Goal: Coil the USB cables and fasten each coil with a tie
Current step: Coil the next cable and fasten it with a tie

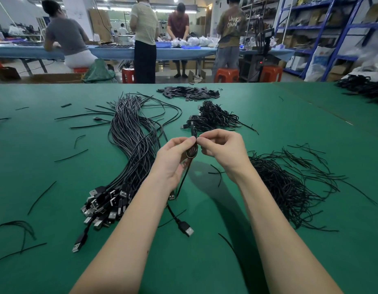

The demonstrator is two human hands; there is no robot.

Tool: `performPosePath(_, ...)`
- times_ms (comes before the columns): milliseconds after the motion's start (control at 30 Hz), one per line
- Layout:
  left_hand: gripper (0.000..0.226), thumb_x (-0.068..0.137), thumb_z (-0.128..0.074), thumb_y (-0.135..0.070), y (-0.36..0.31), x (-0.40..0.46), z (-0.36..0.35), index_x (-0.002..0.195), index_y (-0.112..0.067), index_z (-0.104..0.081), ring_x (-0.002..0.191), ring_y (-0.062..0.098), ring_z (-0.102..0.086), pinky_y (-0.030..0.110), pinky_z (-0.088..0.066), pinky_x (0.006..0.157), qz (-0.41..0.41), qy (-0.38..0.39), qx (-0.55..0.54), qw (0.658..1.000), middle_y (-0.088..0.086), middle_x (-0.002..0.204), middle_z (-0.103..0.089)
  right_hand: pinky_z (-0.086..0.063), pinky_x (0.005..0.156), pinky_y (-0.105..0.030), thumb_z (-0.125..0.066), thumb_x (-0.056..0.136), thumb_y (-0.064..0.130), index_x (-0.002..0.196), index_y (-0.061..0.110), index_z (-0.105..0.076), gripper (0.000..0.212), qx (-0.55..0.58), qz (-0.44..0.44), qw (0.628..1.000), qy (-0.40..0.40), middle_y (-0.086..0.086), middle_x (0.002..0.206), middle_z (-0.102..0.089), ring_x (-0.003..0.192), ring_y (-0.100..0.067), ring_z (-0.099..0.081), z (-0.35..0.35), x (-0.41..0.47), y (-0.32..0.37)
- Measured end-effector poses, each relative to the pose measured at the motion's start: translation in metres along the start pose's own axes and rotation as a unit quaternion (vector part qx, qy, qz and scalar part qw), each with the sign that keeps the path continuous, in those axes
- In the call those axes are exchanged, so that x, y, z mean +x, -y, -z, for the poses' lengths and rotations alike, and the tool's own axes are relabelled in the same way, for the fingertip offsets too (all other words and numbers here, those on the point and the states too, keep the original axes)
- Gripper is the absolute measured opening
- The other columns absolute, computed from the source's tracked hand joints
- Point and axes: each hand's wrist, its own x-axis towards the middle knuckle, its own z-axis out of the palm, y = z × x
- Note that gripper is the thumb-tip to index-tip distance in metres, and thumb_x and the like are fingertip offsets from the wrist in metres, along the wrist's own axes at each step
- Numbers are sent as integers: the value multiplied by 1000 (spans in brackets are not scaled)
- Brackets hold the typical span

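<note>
Hands meet above the green table, both working one small coil of black USB cable. Left hand has fingers curled, thumb and forefinger pinching the top of the coil; this seems to keep the loops from springing apart. Right hand is curled likewise, fingertips pinched against the same spot, probably twisting a tie around the neck of the coil. The tie itself is too thin to make out there. A loose cable tail hangs from the coil toward the table, ending near a USB-A plug.

Layout reads as a work line. Uncoiled cable bundle lies left of the hands, plugs gathered at the near end, so one can be drawn out by its plug. Loose black ties sit in a heap on the right, within reach of the right hand. Finished coils are piled just beyond the hands. Small black pieces lie farther back; what they are, cannot tell.

Judgement: fastening step in hand, many cables left.
</note>
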Motion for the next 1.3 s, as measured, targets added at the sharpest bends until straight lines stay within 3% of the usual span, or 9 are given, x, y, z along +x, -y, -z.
performPosePath(133,20,84,-75,1,1,-7,0,92,-12,-63,78,10,-68,22,-53,76,-229,50,132,963,-5,80,-73,-59,61,-22,-76,73,-3,87,2,-70,16,341,-242,907,58,-9,75,-70,58,-12,-66,10,-2,1)
performPosePath(233,14,86,-76,-8,-4,-7,5,92,-15,-66,85,13,-70,26,-56,82,-408,107,346,838,-8,87,-71,-59,54,-25,-71,71,-5,90,-3,-65,19,497,-345,792,81,-13,82,-65,60,-16,-64,13,-7,-7)
performPosePath(300,12,87,-75,-10,-6,-6,8,92,-17,-67,85,13,-71,24,-56,80,-387,107,370,838,-8,87,-72,-58,56,-22,-72,73,-3,90,-1,-66,18,440,-324,833,91,-11,81,-65,61,-14,-63,13,-8,-6)
performPosePath(400,11,87,-75,-8,-9,-4,7,93,-13,-68,78,14,-71,22,-56,71,-164,49,209,963,-1,82,-75,-58,67,-20,-75,85,3,97,7,-72,13,127,-116,980,95,-5,87,-72,72,-14,-68,18,-5,7)
performPosePath(567,7,95,-61,-5,-14,-2,5,94,-3,-67,60,11,-64,20,-54,55,65,43,10,997,8,73,-70,-57,78,-17,-81,85,15,106,22,-77,23,-284,150,939,125,15,101,-75,86,-3,-70,20,-7,26)
performPosePath(933,9,91,-65,-4,-12,-1,6,94,-12,-66,64,11,-63,21,-49,58,82,32,11,996,1,71,-72,-48,63,-10,-77,83,17,79,19,-79,5,-282,143,949,15,13,67,-72,60,0,-65,5,-6,17)
performPosePath(1033,14,87,-71,-1,-3,-1,5,92,-14,-68,71,11,-67,20,-51,66,-72,17,74,995,0,79,-75,-48,53,-19,-76,82,8,74,10,-74,9,-26,-71,997,-32,-1,65,-68,46,-6,-54,-4,-4,12)
performPosePath(1167,14,84,-77,-5,-1,-1,4,86,-18,-73,79,9,-70,19,-53,75,-231,32,227,945,-4,81,-75,-45,41,-10,-72,88,2,79,2,-67,11,350,-310,884,21,-7,71,-68,41,-2,-53,0,-6,4)
performPosePath(1300,8,86,-73,-4,-10,3,5,86,-13,-72,73,16,-65,22,-50,63,-33,-26,104,994,5,76,-73,-54,54,-19,-70,90,3,100,16,-69,16,28,-68,996,50,0,89,-74,55,-10,-62,0,-5,2)
